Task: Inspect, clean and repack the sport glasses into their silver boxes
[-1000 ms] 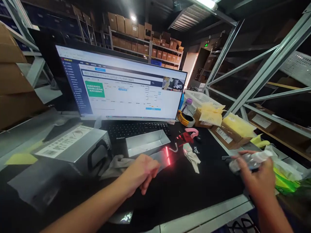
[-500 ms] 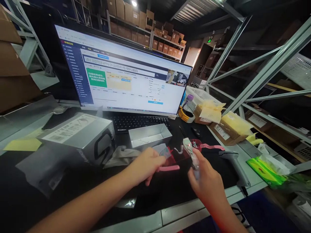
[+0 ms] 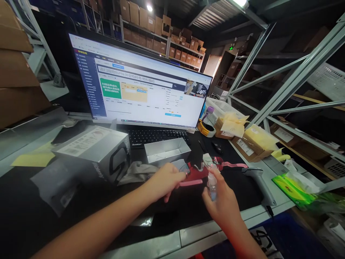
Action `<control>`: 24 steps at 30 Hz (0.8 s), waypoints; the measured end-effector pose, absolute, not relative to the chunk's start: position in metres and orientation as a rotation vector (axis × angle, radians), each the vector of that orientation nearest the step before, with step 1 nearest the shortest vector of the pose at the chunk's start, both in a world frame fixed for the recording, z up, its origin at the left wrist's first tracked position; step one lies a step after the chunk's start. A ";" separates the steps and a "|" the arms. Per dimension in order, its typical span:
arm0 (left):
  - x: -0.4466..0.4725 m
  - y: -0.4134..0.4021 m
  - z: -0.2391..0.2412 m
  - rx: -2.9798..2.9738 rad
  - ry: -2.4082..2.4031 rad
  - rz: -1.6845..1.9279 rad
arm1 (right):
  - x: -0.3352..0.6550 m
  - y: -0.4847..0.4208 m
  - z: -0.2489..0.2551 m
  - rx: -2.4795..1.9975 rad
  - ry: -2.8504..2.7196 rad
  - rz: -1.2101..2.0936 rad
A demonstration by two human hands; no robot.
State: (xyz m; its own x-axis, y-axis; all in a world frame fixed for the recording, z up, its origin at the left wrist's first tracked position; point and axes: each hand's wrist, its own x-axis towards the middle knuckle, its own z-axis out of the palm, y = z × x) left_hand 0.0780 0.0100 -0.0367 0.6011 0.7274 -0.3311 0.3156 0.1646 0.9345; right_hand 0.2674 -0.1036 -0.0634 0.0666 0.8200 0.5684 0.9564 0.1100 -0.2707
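Extending beneath both hands, a black mat (image 3: 185, 212) covers most of the work surface. Beyond the hands stands a lit monitor (image 3: 145, 108). A silver-grey box (image 3: 93, 158) with a white label on top sits to the left of the left hand, well apart from it. Between the hands and the monitor lies a keyboard (image 3: 156, 136). Just beyond the left hand, nearer than the keyboard, rests a lidless silver tray (image 3: 167, 151).

The left hand (image 3: 167, 180) is bent at the wrist, with its fingers closed in a pinch. The right hand (image 3: 223, 197) is wrapped around a spray bottle, the index finger at its top. A grey scanner (image 3: 260, 183) lies to the right of the right hand, apart from it. A grey cloth (image 3: 137, 172) lies beside the left hand, on its far left side.

A red article (image 3: 196, 172) with pink straps spreads between the two hands and slightly beyond them. The clear spray bottle (image 3: 212, 184) stands nearly upright within the right hand's grasp. A pale cloth (image 3: 206, 159) lies just beyond that bottle. A small clear piece (image 3: 184, 168) projects from the left fingertips; its exact form is too small to tell.
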 end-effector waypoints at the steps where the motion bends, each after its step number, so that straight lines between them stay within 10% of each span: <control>1: 0.078 0.010 -0.036 1.430 0.949 0.371 | 0.264 -0.103 -0.065 -1.712 -1.807 -0.259; 19: 0.075 0.013 -0.041 1.479 0.948 0.445 | 0.280 -0.150 -0.090 -1.483 -1.506 0.287; 24: 0.072 0.018 -0.036 1.393 0.981 0.555 | 0.396 -0.149 -0.071 -1.774 -0.873 -0.317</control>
